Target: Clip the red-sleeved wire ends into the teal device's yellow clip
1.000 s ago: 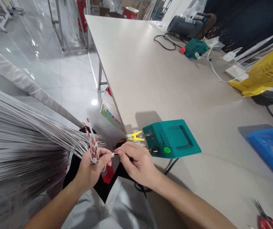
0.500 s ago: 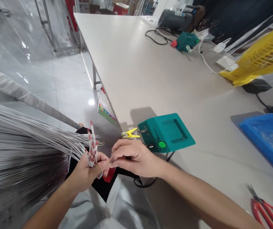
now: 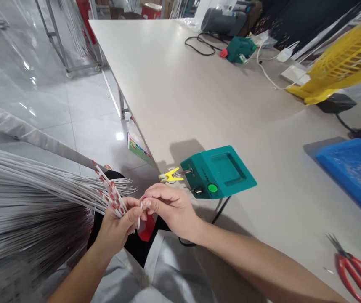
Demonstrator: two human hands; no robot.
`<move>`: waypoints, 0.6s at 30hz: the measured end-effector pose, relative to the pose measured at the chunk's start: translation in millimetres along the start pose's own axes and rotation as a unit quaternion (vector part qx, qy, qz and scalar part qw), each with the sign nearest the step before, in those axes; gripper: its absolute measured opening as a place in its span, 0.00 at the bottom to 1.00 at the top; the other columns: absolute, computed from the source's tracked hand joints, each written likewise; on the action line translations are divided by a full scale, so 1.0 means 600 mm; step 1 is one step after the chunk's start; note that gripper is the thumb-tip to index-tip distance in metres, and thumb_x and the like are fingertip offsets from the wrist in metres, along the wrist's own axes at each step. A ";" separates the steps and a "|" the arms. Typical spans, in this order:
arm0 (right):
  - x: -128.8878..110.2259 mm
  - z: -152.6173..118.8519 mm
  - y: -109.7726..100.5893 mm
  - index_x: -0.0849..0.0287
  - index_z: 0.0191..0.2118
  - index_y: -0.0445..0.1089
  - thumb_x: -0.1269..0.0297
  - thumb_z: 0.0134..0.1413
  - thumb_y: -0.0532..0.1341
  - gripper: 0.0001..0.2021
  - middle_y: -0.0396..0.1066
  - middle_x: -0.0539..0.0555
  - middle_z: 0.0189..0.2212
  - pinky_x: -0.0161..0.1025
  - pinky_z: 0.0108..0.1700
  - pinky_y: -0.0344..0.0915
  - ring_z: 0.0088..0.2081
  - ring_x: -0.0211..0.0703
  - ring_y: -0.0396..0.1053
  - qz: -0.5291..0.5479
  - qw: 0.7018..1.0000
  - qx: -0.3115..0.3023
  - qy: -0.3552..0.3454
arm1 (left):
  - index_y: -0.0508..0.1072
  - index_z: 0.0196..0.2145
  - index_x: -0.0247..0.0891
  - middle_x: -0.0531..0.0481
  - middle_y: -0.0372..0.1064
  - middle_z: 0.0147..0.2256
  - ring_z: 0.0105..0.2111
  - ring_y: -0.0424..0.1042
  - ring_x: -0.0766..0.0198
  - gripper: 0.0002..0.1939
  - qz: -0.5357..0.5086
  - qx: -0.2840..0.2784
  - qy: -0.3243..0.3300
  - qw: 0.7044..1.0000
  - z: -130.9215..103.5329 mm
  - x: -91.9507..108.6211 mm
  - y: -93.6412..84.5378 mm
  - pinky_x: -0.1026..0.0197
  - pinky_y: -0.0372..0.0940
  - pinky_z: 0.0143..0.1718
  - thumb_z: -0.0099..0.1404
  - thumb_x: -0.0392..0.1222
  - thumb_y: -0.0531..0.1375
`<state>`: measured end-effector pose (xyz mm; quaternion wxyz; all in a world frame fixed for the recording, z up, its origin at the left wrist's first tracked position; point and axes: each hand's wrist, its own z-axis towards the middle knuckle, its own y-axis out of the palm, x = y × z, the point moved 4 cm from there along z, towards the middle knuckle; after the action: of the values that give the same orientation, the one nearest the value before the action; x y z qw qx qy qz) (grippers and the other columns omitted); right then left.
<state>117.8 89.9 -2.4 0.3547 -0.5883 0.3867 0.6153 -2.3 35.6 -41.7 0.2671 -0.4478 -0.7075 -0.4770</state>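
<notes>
White wires (image 3: 25, 185) fan in from the left; left hand (image 3: 117, 225) clenches a bunch of red-tipped ends (image 3: 112, 200), right hand (image 3: 169, 206) pinches one wire end (image 3: 141, 206), just off the counter's (image 3: 199, 105) near edge by the green box (image 3: 220, 170).

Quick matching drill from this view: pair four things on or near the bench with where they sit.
Things:
1 green box
2 red scissors
3 blue tray
4 red-tipped wires

Places:
A table's near right corner
B in the left hand
C table edge, just beyond the right hand
D right edge of the table

Pairs: 1-C, 2-A, 3-D, 4-B
</notes>
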 end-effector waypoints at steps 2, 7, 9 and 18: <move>-0.012 -0.004 -0.005 0.61 0.28 0.71 0.69 0.53 0.58 0.06 0.70 0.52 0.25 0.33 0.29 0.67 0.27 0.35 0.68 -0.124 0.989 0.010 -0.081 | 0.72 0.28 0.34 0.57 0.61 0.17 0.15 0.52 0.76 0.09 0.067 0.023 0.024 0.997 -0.002 -0.002 -0.008 0.70 0.46 0.15 0.54 0.43 0.63; -0.023 -0.015 -0.004 0.64 0.32 0.70 0.71 0.53 0.54 0.08 0.71 0.57 0.29 0.35 0.30 0.64 0.29 0.38 0.68 -0.451 0.846 -0.019 -0.283 | 0.71 0.26 0.34 0.58 0.58 0.14 0.14 0.53 0.75 0.08 0.133 0.056 0.034 0.989 -0.006 -0.007 -0.012 0.70 0.47 0.15 0.57 0.42 0.61; -0.023 -0.018 -0.001 0.64 0.32 0.70 0.71 0.53 0.53 0.08 0.71 0.57 0.28 0.36 0.29 0.63 0.28 0.40 0.67 -0.548 0.757 -0.050 -0.353 | 0.71 0.25 0.34 0.58 0.58 0.14 0.14 0.53 0.75 0.09 0.132 0.074 0.033 0.988 -0.007 -0.009 -0.010 0.70 0.47 0.14 0.57 0.42 0.61; -0.024 -0.028 -0.012 0.61 0.33 0.69 0.70 0.54 0.52 0.09 0.69 0.55 0.30 0.35 0.27 0.61 0.27 0.38 0.66 -0.515 0.800 -0.150 -0.268 | 0.71 0.25 0.34 0.59 0.56 0.12 0.14 0.52 0.74 0.09 0.104 0.146 0.061 0.982 0.001 -0.001 -0.006 0.68 0.48 0.16 0.57 0.43 0.60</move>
<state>132.3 78.3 11.7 0.6163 -0.5579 -0.1809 0.5255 -5.3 35.3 -44.3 0.4204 -0.4453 -0.7014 -0.3648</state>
